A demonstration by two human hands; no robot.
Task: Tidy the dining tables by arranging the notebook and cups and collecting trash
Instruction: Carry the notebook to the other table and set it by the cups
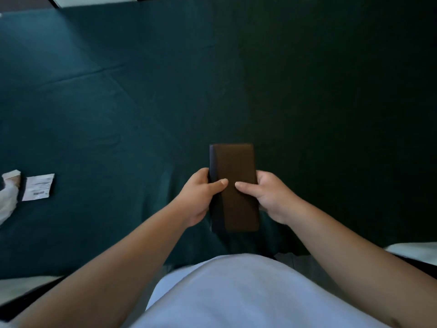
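A closed brown notebook (235, 166) with a dark spine on its left side is held over the near part of the table, long side pointing away from me. My left hand (199, 197) grips its left edge, thumb on the cover. My right hand (269, 197) grips the right edge, thumb also on the cover. A white paper slip with print (37, 187) lies flat at the far left. Beside it sits crumpled white trash (9, 192), cut off by the frame edge. No cups are in view.
A dark green tablecloth (212, 79) covers the whole table, with creases at the left. The near table edge runs just in front of my body. Pale surfaces show at the lower left (23, 287) and lower right (416, 252) corners.
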